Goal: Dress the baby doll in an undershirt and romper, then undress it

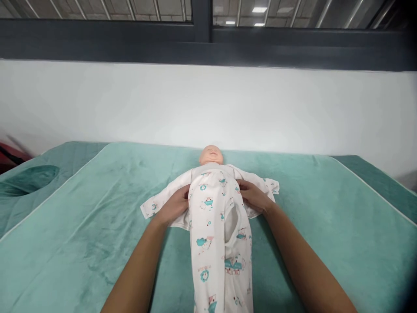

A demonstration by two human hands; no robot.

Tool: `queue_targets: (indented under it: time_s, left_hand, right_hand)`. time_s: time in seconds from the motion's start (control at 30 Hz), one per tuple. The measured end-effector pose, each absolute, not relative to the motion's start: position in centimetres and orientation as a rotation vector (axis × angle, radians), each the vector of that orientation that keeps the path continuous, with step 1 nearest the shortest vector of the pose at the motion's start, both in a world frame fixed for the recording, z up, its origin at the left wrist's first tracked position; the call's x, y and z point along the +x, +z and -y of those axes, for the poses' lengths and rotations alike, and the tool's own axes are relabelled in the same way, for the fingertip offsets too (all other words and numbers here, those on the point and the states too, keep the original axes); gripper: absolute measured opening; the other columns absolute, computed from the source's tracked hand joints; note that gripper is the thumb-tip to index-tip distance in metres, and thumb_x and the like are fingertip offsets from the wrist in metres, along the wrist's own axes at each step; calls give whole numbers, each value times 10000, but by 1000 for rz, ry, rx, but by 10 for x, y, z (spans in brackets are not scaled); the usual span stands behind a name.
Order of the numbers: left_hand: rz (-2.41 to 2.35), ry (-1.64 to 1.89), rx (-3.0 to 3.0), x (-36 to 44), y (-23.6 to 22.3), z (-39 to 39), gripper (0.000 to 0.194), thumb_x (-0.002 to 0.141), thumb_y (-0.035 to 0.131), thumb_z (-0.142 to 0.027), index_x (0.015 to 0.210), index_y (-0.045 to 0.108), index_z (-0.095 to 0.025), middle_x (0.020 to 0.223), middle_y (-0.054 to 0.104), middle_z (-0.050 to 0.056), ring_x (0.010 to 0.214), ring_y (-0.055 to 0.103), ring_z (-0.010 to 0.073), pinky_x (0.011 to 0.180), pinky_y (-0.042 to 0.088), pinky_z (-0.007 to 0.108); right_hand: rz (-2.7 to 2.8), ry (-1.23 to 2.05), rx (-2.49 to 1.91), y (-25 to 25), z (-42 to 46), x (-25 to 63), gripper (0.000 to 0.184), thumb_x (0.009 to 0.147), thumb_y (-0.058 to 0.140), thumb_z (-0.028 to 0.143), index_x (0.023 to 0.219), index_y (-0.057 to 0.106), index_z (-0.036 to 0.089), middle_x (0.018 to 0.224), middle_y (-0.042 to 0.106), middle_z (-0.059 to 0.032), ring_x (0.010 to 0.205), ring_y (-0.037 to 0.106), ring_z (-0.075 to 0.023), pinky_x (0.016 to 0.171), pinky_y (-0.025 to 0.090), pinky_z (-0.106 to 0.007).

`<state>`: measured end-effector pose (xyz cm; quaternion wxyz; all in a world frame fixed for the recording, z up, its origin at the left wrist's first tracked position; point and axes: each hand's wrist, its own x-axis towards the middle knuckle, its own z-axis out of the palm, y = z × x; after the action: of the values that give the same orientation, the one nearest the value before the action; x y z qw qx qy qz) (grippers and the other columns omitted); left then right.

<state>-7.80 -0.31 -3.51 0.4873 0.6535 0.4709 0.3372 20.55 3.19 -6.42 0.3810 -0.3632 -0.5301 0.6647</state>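
A baby doll (211, 154) lies on its back with its head towards the wall, wearing a white long-sleeved top (176, 184) whose sleeves spread to both sides. Over its body are white baby pants (208, 234) printed with teal and pink figures, stretching towards me, with an oval opening at the crotch. My left hand (177, 204) is closed at the left edge of the pants, fingertips partly hidden by the cloth. On the opposite edge, slightly higher, my right hand (255, 195) pinches the cloth. The doll's legs are hidden.
A light green cover (97, 217) lies under everything, over a darker green padded bed (352, 167) with an oval face hole (29, 180) at the left. Behind stands a white wall (208, 104) below a dark window frame (202, 43). Something red (13, 156) shows at the far left.
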Motion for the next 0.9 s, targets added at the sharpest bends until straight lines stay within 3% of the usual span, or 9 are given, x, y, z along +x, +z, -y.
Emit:
queue_targets:
  time_s: [0.17,0.33,0.43,0.57,0.73,0.9]
  left_hand:
    - [-1280,936,1688,-72,-44,2,455,767,555,-225,1216,598,-169,1207,669,84,1060,611,270,914,484,378]
    - [-1565,855,1841,-69,-54,-1,297,806,496,-224,1093,563,-185,910,694,50,810,614,229,736,450,330]
    - [-1787,772,1802,-68,-58,-3,199,819,486,-246,1006,543,-204,805,668,44,745,597,232,656,401,310]
    - [-1939,686,1798,-68,-58,-3,235,822,468,-256,1031,568,-214,842,675,71,782,602,261,665,384,325]
    - [-1519,865,1655,-76,-54,-3,266,722,531,-225,971,621,-198,910,682,38,872,607,235,745,439,317]
    - [-1144,869,1366,-90,-56,-8,305,619,519,-128,905,616,-168,789,631,-11,730,569,153,647,422,252]
  right_hand:
    - [1254,1473,-913,-73,-36,193,319,672,770,317,713,472,211,648,466,76,574,355,-90,539,277,-233]
    - [1257,1374,-963,-81,-43,189,296,659,722,260,697,431,218,629,431,82,569,337,-93,532,265,-234]
    - [1315,1278,-1026,-83,-45,189,232,655,669,231,708,443,220,648,458,72,595,376,-107,552,298,-241]
    - [1369,929,-1219,-83,-45,187,153,682,615,212,771,491,224,754,554,35,710,476,-147,654,374,-271]
    - [1416,1098,-1101,-84,-45,190,180,730,592,218,872,483,237,787,548,39,725,501,-145,653,390,-268]
    - [1404,1321,-1024,-80,-46,196,246,735,652,291,906,482,241,795,578,38,711,519,-146,626,402,-264]
